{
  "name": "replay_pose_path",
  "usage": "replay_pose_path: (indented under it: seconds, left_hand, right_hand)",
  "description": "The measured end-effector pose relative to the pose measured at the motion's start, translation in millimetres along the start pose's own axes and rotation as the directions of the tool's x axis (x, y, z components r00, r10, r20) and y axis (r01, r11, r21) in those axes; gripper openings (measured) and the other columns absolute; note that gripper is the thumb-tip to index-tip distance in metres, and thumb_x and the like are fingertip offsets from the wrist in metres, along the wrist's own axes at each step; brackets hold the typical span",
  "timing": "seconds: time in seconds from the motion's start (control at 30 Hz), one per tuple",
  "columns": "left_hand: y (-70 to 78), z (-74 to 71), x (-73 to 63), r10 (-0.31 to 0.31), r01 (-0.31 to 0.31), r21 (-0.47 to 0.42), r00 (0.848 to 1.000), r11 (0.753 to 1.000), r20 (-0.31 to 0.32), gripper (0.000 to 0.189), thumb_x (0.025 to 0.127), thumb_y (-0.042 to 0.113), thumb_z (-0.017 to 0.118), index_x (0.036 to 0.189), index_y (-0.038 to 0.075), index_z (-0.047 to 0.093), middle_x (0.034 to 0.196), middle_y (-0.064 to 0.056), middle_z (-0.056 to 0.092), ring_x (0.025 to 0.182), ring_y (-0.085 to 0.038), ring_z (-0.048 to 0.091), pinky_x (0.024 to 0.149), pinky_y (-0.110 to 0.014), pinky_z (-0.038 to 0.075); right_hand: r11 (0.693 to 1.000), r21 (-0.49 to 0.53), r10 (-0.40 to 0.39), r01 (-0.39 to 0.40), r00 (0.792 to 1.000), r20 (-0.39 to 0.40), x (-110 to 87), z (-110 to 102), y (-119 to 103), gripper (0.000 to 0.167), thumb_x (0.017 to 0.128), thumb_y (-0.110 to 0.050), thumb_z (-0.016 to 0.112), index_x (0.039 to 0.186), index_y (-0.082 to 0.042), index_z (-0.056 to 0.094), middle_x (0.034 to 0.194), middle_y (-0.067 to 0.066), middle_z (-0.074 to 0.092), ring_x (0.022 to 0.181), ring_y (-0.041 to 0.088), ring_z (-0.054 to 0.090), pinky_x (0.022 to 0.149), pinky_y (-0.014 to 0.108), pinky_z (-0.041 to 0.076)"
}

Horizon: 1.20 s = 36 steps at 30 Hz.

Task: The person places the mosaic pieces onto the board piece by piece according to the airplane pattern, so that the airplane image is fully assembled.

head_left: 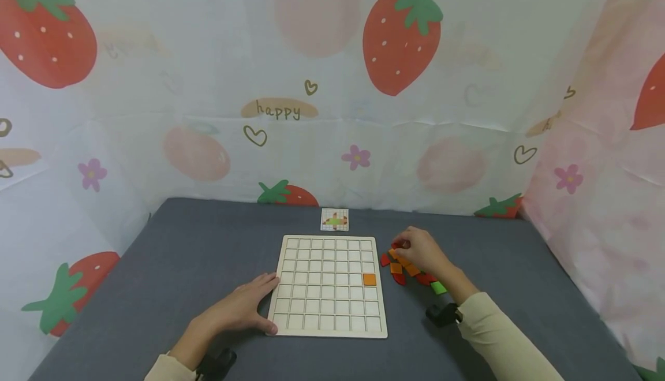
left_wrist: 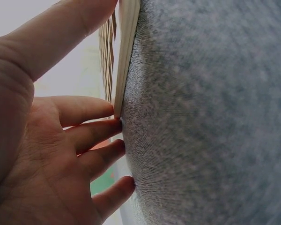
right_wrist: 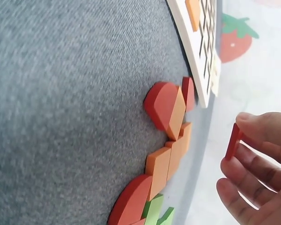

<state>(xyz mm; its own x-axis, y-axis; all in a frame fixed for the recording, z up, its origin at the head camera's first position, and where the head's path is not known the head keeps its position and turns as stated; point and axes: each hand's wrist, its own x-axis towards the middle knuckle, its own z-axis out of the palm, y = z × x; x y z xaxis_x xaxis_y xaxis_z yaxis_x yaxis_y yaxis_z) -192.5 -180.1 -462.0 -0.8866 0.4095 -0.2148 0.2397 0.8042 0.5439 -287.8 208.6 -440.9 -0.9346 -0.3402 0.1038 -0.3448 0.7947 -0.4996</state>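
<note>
A pale wooden grid board (head_left: 327, 333) lies on the table, with one orange square tile (head_left: 369, 279) in a cell near its right edge. My left hand (head_left: 236, 306) rests against the board's left side, thumb by the near corner and fingers extended along the edge. Over the loose pieces to the right of the board, my right hand (head_left: 426, 254) pinches a thin red piece (right_wrist: 232, 141) between thumb and fingertips. Beneath it lie orange tiles (right_wrist: 158, 165), rounded red pieces (right_wrist: 133, 199) and green pieces (right_wrist: 152, 209), partly hidden by the hand in the head view.
A small picture card (head_left: 335, 220) with a coloured pattern on a grid lies behind the board. The dark grey cloth (head_left: 208, 242) covers the table, and a strawberry-print curtain (head_left: 332, 81) hangs along its back and sides.
</note>
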Motion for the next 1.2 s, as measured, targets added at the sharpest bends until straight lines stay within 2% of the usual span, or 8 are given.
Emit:
replay_pose_path:
  seconds: [0.43, 0.93, 1.2]
  left_hand:
    - [0.3, -0.6, 1.3, -0.017, 0.017, -0.001, 1.0, 1.0, 0.014, 0.102, 0.066, 0.037, 0.087, 0.146, -0.003, 0.039, 0.155, -0.022, 0.034, 0.146, -0.043, 0.027, 0.111, -0.065, 0.025]
    - [0.3, -1.5, -1.3, 0.002, -0.002, -0.011, 1.0, 1.0, 0.013, 0.102, 0.067, 0.037, 0.087, 0.147, -0.004, 0.038, 0.155, -0.023, 0.033, 0.145, -0.044, 0.026, 0.111, -0.065, 0.025]
    - [-0.6, -0.6, 0.3, -0.001, 0.0, 0.002, 1.0, 1.0, 0.013, 0.103, 0.066, 0.039, 0.087, 0.146, -0.004, 0.038, 0.155, -0.023, 0.034, 0.145, -0.044, 0.027, 0.111, -0.065, 0.025]
  right_hand:
    - [1.0, 0.007, -0.017, 0.018, 1.0, -0.015, -0.8, 5.1, -7.1, 0.02, 0.088, -0.01, 0.07, 0.106, -0.001, 0.073, 0.094, 0.007, 0.062, 0.081, 0.017, 0.056, 0.068, 0.03, 0.049]
    - [1.0, -0.006, -0.02, 0.019, 0.999, -0.03, 1.8, 10.7, -19.2, 0.021, 0.087, -0.01, 0.071, 0.105, -0.002, 0.074, 0.092, 0.007, 0.063, 0.078, 0.016, 0.055, 0.066, 0.029, 0.048]
    - [1.0, -0.002, -0.022, 0.022, 0.999, -0.029, 2.8, 15.1, -23.8, 0.02, 0.086, -0.01, 0.072, 0.104, -0.002, 0.074, 0.094, 0.007, 0.064, 0.081, 0.017, 0.057, 0.072, 0.033, 0.052]
